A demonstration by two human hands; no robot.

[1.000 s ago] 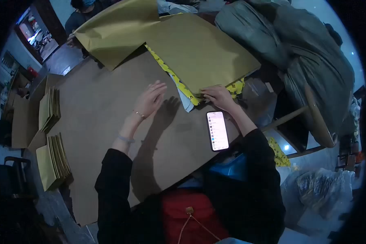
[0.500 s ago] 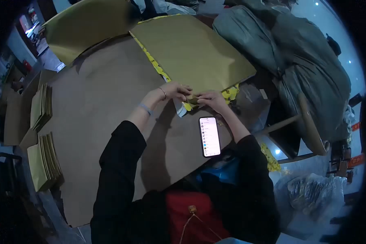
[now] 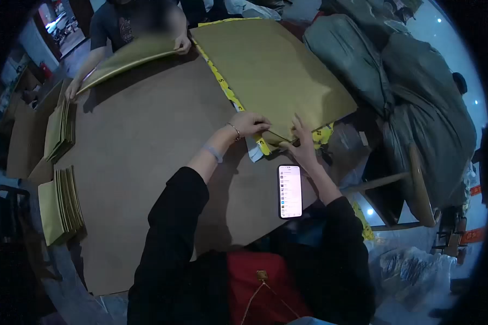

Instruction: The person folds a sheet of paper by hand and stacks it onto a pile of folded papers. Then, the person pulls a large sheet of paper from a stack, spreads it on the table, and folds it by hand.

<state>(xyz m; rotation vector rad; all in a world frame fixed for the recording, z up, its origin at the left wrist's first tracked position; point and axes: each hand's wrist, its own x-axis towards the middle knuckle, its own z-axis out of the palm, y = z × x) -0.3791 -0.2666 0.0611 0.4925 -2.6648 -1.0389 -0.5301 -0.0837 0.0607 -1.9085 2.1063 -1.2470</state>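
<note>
Head: 2 hands (image 3: 250,123) @ ppr. corner (image 3: 277,138)

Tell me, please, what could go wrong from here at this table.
The phone lies close to the table's near edge, so the right hand or its forearm might knock it off.
The large sheet could crease where the left hand and right hand work at its corner.
The other person's hand might disturb the nearby folded paper.

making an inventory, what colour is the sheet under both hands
The sheet is yellowish brown, clearest in the head view.
</note>
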